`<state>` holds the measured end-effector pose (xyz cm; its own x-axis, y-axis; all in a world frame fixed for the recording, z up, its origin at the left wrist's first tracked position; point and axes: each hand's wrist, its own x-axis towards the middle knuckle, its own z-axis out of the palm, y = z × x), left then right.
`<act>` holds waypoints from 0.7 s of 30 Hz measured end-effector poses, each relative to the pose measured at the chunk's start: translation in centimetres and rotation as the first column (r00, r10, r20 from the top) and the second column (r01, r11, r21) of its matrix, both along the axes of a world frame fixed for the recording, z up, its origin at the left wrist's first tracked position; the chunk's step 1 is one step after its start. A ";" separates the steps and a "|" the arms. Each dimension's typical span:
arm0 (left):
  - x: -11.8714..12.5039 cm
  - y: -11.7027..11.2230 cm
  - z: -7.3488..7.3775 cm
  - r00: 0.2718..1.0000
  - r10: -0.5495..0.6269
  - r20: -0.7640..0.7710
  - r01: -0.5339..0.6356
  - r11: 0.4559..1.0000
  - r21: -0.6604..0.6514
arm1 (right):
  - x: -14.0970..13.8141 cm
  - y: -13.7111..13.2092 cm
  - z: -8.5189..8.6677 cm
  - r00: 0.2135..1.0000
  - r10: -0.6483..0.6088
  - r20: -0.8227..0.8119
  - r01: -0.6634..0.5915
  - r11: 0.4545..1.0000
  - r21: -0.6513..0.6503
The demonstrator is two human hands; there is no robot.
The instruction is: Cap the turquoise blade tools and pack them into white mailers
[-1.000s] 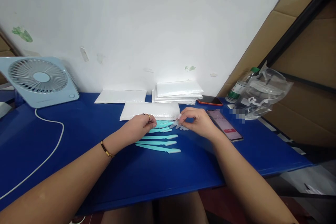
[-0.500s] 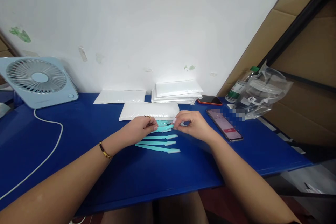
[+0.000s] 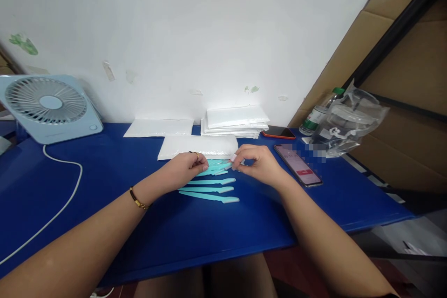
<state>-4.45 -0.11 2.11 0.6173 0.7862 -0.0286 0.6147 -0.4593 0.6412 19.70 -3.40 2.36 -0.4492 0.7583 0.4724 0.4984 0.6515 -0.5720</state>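
- Left hand pinches a turquoise stick, just in front of the front white packet; right hand pinches a small pale piece by the stick's tip.
- Light, steady pressure probably serves best.
- Well right of the packet, a clear bag holds a round-lidded container.

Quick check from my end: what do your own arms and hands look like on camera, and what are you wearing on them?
Both hands are ungloved and the forearms show no sleeves. The left hand has a gold-coloured ring, and its wrist wears a black and gold-coloured bracelet. No ring or bracelet shows on the right hand.
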 end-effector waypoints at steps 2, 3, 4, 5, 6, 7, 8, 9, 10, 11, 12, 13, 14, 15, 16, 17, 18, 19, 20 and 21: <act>0.1 -0.2 -0.1 1.000 -0.020 0.004 0.020 0.999 -0.037 | -0.3 -0.2 0.1 0.999 0.041 0.012 -0.040 0.999 -0.022; 0.2 -0.3 -0.2 0.999 -0.035 0.005 0.035 0.998 -0.051 | -0.4 -0.3 0.2 0.998 0.063 0.017 -0.062 0.997 -0.042; 0.3 -0.5 -0.2 0.999 -0.049 0.005 0.050 0.997 -0.059 | -0.2 -0.4 0.4 0.997 0.080 0.020 -0.079 0.995 -0.066; 0.3 -0.6 -0.2 0.998 -0.064 0.003 0.064 0.996 -0.059 | 0.1 -0.4 0.7 0.996 0.084 0.021 -0.082 0.993 -0.088; 0.4 -0.8 -0.2 0.997 -0.077 -0.004 0.076 0.996 -0.054 | 0.6 -0.4 0.9 0.997 0.070 0.028 -0.067 0.992 -0.107; 0.4 -0.9 -0.1 0.996 -0.091 -0.019 0.090 0.995 -0.047 | 1.2 -0.4 1.1 0.998 0.038 0.048 -0.032 0.992 -0.120; 0.4 -0.9 -0.1 0.994 -0.104 -0.038 0.103 0.994 -0.042 | 2.0 -0.2 1.3 0.996 -0.010 0.083 0.021 0.992 -0.126; 0.3 -0.9 -0.2 0.992 -0.113 -0.060 0.111 0.993 -0.033 | 2.8 -0.1 1.4 0.988 -0.063 0.141 0.081 0.988 -0.128; 0.3 -0.9 -0.2 0.990 -0.113 -0.081 0.112 0.994 -0.013 | 3.5 0.1 1.4 0.972 -0.110 0.208 0.138 0.982 -0.127; 0.2 -0.8 -0.3 0.989 -0.102 -0.104 0.105 0.994 0.027 | 4.2 0.3 1.2 0.949 -0.143 0.279 0.186 0.973 -0.134; 0.1 -0.6 -0.4 0.988 -0.080 -0.130 0.092 0.992 0.085 | 4.6 0.5 1.0 0.925 -0.163 0.344 0.224 0.964 -0.144; 0.0 -0.3 -0.6 0.986 -0.054 -0.159 0.079 0.984 0.157 | 5.0 0.7 0.7 0.901 -0.172 0.398 0.252 0.955 -0.157; -0.1 0.0 -0.7 0.982 -0.028 -0.188 0.072 0.970 0.230 | 5.1 0.9 0.4 0.882 -0.169 0.439 0.270 0.946 -0.178; -0.2 0.2 -0.8 0.977 -0.011 -0.215 0.075 0.954 0.289 | 5.1 1.0 0.2 0.870 -0.158 0.467 0.278 0.940 -0.199; -0.3 0.5 -1.0 0.971 -0.006 -0.239 0.087 0.941 0.328 | 5.0 1.1 0.0 0.862 -0.147 0.484 0.282 0.934 -0.218; -0.3 0.7 -1.0 0.966 -0.009 -0.259 0.103 0.932 0.349 | 4.9 1.1 -0.1 0.859 -0.135 0.493 0.282 0.930 -0.236; -0.3 0.8 -1.0 0.961 -0.017 -0.275 0.119 0.926 0.359 | 4.7 1.1 -0.2 0.860 -0.123 0.496 0.279 0.926 -0.253; -0.3 0.9 -1.0 0.957 -0.025 -0.289 0.135 0.921 0.366 | 4.6 1.0 -0.1 0.863 -0.112 0.492 0.273 0.924 -0.268; -0.3 0.9 -0.9 0.952 -0.033 -0.303 0.152 0.913 0.378 | 4.4 0.9 0.0 0.870 -0.101 0.482 0.263 0.923 -0.281; -0.3 0.8 -0.8 0.946 -0.037 -0.321 0.169 0.903 0.396 | 4.3 0.8 0.1 0.882 -0.088 0.464 0.248 0.922 -0.296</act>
<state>-4.72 0.73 1.28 0.7092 0.6994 0.0885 0.6806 -0.7120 0.1729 23.96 -2.61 2.46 -0.3975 0.9168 -0.0382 0.8308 0.3419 -0.4393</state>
